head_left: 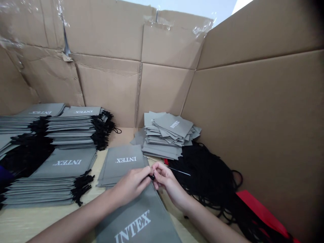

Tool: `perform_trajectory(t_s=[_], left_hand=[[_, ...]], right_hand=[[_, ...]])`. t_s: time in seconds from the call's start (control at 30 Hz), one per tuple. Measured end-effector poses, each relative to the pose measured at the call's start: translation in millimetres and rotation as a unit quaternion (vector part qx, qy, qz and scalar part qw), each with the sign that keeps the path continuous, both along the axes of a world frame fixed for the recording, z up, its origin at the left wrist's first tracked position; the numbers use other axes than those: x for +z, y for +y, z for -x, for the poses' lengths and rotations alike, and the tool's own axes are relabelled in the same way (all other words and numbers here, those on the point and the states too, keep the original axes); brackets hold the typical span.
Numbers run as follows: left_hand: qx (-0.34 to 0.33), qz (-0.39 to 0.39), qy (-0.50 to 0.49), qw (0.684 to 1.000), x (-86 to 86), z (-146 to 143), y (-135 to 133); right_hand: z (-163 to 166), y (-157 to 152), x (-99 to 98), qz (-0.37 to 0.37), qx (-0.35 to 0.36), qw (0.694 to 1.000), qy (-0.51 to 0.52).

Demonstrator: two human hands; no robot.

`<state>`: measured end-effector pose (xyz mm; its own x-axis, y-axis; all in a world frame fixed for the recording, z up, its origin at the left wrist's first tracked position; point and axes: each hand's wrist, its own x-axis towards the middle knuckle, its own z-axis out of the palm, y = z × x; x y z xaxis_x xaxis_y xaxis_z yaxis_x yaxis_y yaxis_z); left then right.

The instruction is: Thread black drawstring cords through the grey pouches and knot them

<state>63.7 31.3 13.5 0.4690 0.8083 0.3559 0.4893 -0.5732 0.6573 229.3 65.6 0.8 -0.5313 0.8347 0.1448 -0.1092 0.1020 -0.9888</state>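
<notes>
Your left hand [130, 185] and right hand [165, 179] pinch a small black cord end [152, 177] just above a gray INTEX drawstring bag [136, 224] on the table [15, 226]. Stacked gray bags [68, 128] sit left, loose black cords [205, 172] right, cardboard box walls [253, 101] behind.

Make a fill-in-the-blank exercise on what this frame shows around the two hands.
The left hand and right hand pinch a small ____ object.
The grey bag under the hands bears the white word ____.
The tangle of black cords lies on the ____ side of the hands.
The tall walls around the stacks are made of ____.

black; INTEX; right; cardboard
</notes>
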Motion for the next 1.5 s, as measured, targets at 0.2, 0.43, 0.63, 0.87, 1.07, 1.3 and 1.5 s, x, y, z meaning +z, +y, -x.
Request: perform_trajectory(t_s=[0.2,0.43,0.63,0.87,1.07,1.3,1.5], left_hand=[[0.040,0.027,0.000,0.999,-5.3,3.0,2.9],[0.030,0.036,0.007,0.999,-6.8,3.2,6.0],[0.028,0.041,0.031,0.998,-6.5,3.0,6.5],[-0.009,0.035,0.051,0.998,-1.0,2.4,4.0],[0.005,0.023,0.058,0.998,0.7,4.8,3.3],[0.003,0.038,0.044,0.998,-1.4,3.6,2.1],[-0.044,0.065,-0.018,0.997,3.5,2.0,1.7]], right_hand=[[-3.7,3.0,-1.0,-0.039,0.015,0.999,-0.023],[-18.6,16.9,6.8,-0.085,0.096,0.983,-0.133],[-21.3,19.1,9.8,-0.074,0.099,0.982,-0.143],[-21.5,22.8,8.7,-0.060,0.134,0.980,-0.132],[-21.1,21.5,3.9,-0.101,0.115,0.974,-0.168],[-24.6,13.6,4.4,-0.170,0.114,0.950,-0.237],[-22.9,10.0,2.7,-0.162,0.146,0.944,-0.249]])
